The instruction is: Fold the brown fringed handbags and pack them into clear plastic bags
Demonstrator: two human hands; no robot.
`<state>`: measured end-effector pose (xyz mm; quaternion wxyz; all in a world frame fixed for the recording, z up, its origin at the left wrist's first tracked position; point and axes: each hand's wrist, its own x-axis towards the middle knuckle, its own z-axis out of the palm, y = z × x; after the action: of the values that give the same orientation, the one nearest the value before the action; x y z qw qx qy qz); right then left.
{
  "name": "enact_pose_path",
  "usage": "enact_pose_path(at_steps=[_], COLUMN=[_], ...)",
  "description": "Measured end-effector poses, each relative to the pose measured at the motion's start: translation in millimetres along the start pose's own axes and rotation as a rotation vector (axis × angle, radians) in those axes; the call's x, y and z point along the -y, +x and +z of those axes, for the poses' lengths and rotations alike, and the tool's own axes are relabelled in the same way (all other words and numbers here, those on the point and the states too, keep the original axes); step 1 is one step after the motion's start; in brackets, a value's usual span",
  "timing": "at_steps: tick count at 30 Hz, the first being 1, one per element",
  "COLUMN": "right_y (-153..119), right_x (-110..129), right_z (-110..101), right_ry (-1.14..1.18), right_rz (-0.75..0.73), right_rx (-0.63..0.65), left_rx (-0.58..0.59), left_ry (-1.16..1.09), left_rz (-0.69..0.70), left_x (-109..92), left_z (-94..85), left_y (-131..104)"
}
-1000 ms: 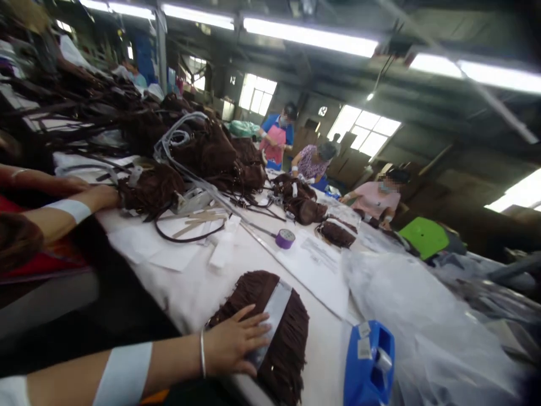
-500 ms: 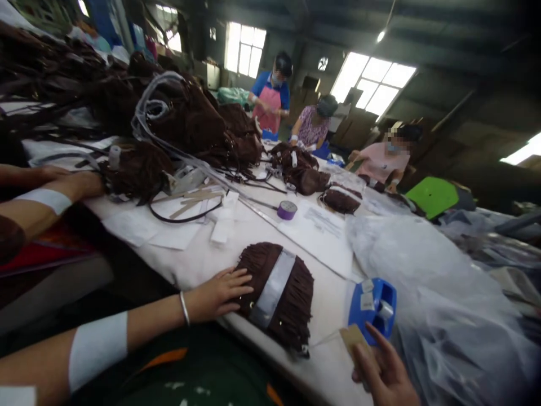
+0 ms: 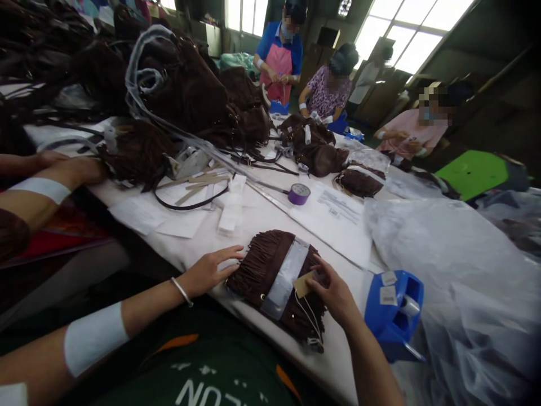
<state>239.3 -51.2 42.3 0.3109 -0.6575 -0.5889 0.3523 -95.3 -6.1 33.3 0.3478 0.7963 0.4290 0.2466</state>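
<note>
A brown fringed bag (image 3: 266, 262) lies on the white table close to me, with a clear plastic band (image 3: 287, 276) wrapped across its middle. My left hand (image 3: 211, 273) rests at the bag's left side, fingers stretched out and thumb apart. Between the thumb and fingers of my right hand (image 3: 332, 285) is a tan hang tag (image 3: 303, 285), held over the bag's right part. A thin pale string (image 3: 311, 318) runs from the tag down to the bag's lower right corner.
To the right stand a blue tape dispenser (image 3: 391, 316) and a heap of clear plastic bags (image 3: 473, 282). Beyond the bag lie a purple tape roll (image 3: 298, 194) and a printed sheet (image 3: 338, 220). Brown bags (image 3: 190, 96) pile up behind; a co-worker's arm (image 3: 54, 186) reaches in from the left.
My right hand has moved left with the tag, from beside the dispenser to over the bag. My left hand has eased slightly back. The view has tilted down.
</note>
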Motion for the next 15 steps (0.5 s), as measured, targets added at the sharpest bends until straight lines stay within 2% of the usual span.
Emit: enact_pose_path(at_steps=[2,5,8,11,13,15], right_y=[-2,-11,-21,-29,-31,-26], right_x=[-7,-9,-10,-16,-18,-13], right_z=[5,16,38,64,73,70], right_ry=[-0.065,-0.302,-0.508,-0.615,-0.658,-0.662], right_rz=[-0.053,-0.249,-0.32,-0.278,-0.255,-0.229], right_rx=[-0.038,-0.156,-0.319,-0.272,-0.2,-0.21], left_rx=[-0.032,-0.024,0.04,0.088,0.044,-0.03], left_ry=[0.014,0.146,0.344,0.423,0.445,0.464], left_rz=[0.068,0.169,0.136,0.031,-0.017,-0.003], left_x=[-9,-18,-11,2,3,-5], left_z=[4.7,23.8,42.1,44.0,36.8,29.8], left_y=[12,35,49,49,46,48])
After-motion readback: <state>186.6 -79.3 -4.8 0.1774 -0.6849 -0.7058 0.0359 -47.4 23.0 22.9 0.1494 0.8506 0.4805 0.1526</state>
